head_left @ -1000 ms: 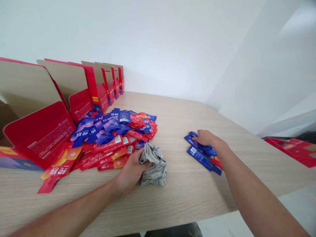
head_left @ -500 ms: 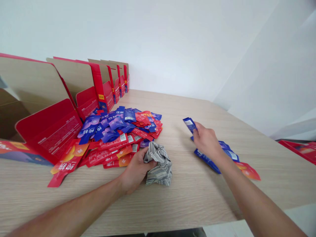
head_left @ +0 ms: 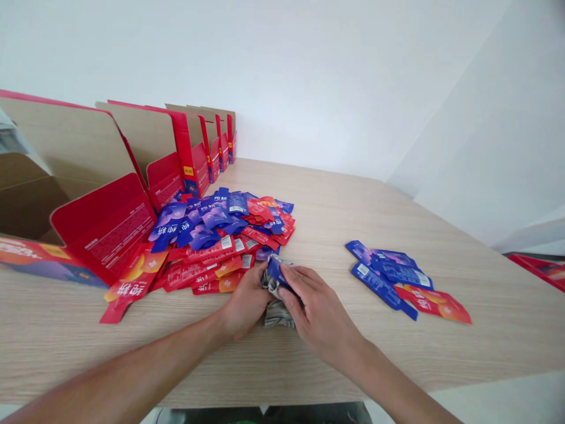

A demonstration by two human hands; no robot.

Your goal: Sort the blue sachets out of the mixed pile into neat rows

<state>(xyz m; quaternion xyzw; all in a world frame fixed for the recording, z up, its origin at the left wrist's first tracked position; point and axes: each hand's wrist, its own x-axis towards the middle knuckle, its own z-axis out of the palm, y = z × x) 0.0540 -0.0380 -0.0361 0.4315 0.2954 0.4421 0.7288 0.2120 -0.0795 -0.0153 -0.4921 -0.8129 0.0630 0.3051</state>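
Note:
My left hand [head_left: 248,303] is closed on a crumpled grey striped cloth [head_left: 279,315] near the front middle of the table. Pressed against that cloth is a blue packet [head_left: 277,271], gripped by my right hand [head_left: 318,309]; its lower part is hidden by my fingers. Left of my hands lies a heap of flat packets, blue ones [head_left: 207,215] towards the back and red ones [head_left: 200,265] in front. On the right, several more blue packets [head_left: 388,274] overlap with a red-orange packet [head_left: 436,303].
A row of open red cardboard boxes [head_left: 106,227] with raised lids runs along the left side to the back. The wooden table [head_left: 335,206] meets a white wall behind. At the far right edge is a red printed item [head_left: 541,268].
My right hand has brought the blue packet leftward from the right-hand group to the cloth in my left hand. The left hand still holds the cloth, and the view has shifted slightly.

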